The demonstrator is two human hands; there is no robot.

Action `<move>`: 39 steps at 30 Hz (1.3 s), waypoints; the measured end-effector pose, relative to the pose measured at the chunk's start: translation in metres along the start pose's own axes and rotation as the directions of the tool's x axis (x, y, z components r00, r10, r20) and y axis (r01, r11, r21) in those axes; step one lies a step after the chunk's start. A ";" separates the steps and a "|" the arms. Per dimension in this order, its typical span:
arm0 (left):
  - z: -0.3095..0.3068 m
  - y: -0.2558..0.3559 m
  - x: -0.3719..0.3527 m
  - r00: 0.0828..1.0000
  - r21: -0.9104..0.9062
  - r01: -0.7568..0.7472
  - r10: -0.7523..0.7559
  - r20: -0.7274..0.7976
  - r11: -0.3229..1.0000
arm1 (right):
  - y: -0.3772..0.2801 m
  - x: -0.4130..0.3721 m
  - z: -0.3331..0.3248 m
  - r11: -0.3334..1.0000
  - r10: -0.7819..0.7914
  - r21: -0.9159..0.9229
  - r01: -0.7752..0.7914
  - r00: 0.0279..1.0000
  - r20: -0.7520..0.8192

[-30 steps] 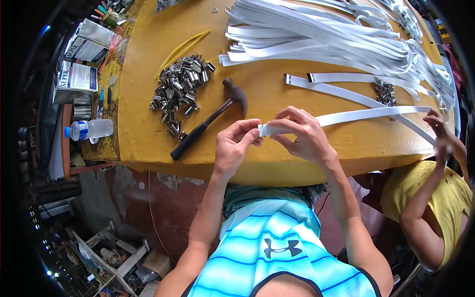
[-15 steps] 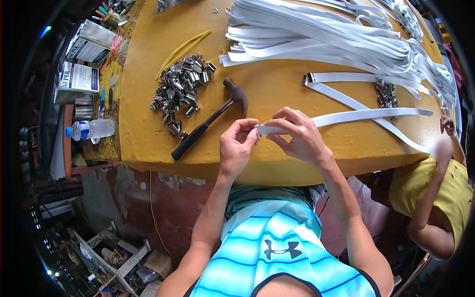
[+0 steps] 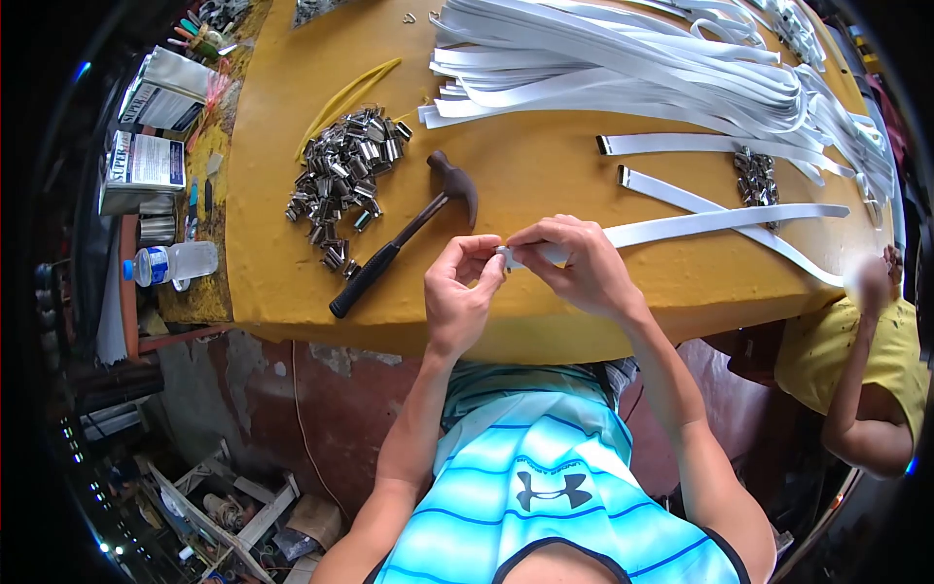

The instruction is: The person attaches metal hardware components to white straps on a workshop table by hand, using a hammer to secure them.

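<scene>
Left hand and right hand, close together, both pinch the strap's end over the bench's near edge. The strap trails toward three o'clock, and a hammer lies at ten.

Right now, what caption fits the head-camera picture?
Left hand and right hand pinch a white strap over a yellow table, near a hammer and metal clips.

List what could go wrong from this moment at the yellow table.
The white strap is pinched only at its end between left hand and right hand; it may slip, especially where another strap crosses it. The hammer handle lies near the table edge beside the left hand, so a nudge might knock it off.
</scene>
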State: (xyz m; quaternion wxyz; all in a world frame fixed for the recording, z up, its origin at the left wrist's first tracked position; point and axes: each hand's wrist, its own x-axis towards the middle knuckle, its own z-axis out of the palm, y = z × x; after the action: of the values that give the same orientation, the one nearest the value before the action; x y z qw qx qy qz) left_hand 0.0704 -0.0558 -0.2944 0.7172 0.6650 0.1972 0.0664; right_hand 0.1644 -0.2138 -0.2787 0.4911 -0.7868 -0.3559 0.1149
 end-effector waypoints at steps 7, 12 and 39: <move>-0.004 0.000 0.001 0.998 -0.085 -0.011 0.016 0.058 0.996 | -0.006 -0.003 0.002 1.000 0.002 0.022 0.000 0.999 -0.054; -0.003 -0.001 0.002 0.999 -0.015 -0.036 0.037 0.040 0.999 | -0.008 -0.001 0.001 0.999 0.027 0.025 -0.026 0.999 -0.026; -0.003 0.004 0.000 0.997 -0.188 -0.009 0.022 0.067 0.982 | -0.012 -0.006 0.009 0.989 -0.015 0.145 0.029 0.995 -0.101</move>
State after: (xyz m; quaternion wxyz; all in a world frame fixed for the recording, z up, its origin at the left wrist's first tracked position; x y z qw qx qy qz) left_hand 0.0698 -0.0532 -0.2908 0.7825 0.5980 0.1600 0.0673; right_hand 0.1503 -0.2081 -0.2743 0.5658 -0.7494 -0.3302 0.0958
